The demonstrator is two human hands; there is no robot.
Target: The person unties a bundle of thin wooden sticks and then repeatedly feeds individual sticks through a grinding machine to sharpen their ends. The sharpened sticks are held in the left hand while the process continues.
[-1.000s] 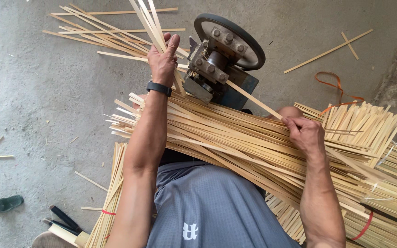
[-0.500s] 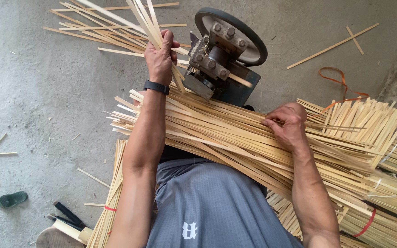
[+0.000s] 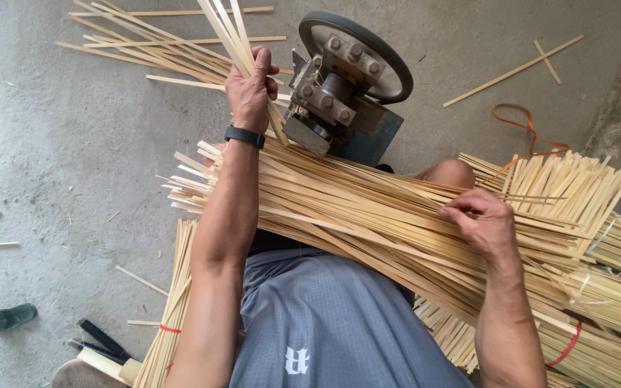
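My left hand (image 3: pixel 251 90) is closed around a few split bamboo strips (image 3: pixel 226 32) that fan up toward twelve o'clock, just at nine o'clock of the wheeled splitting machine (image 3: pixel 346 86) on the concrete floor (image 3: pixel 52 165); my right hand (image 3: pixel 484 224) has its fingers curled, pinching at one strip on the big bundle of strips (image 3: pixel 368 215) lying across my lap, from nine o'clock to three. I judge this the feeding step; the next move calls for lifting one strip free of the bundle and lining its end squarely with the machine's mouth.
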